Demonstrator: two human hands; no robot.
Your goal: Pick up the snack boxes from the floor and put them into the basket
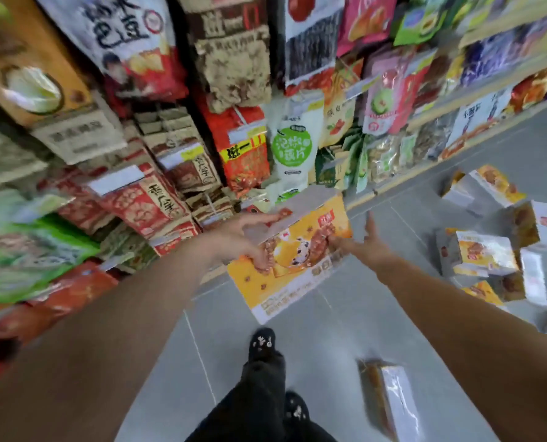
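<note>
AISLE PICKUP: A person holds 1 yellow snack box (300, 260) off the grey tiled floor (326, 333) at the centre of the frame, between 2 outstretched bare arms. The left hand (245, 239) grips the box's upper-left long edge, fingers curled onto the printed face. The right hand (366, 247) lies flat against the opposite long edge, fingers straight and spread, thumb touching the face. The box's long axis runs from lower left to upper right of the frame, tilted, with its printed face toward the camera.

The basket is nowhere in view, so which way the box must travel cannot be told; the carry will likely call for a turn away from the shelves.

More work waits at the right of the frame: a heap of matching boxes (486, 253) lies jumbled on the floor, nearer the right arm than the left, and 1 lone box (390, 400) sits at lower centre-right, just beside the person's dark shoes (261, 342).

Packed shelves of snack bags (157, 199) fill the upper left and close in just beside the left arm, leaving little swing room on that side; the floor between the feet and the heap appears open. Motion blur softens much of the detail.
</note>
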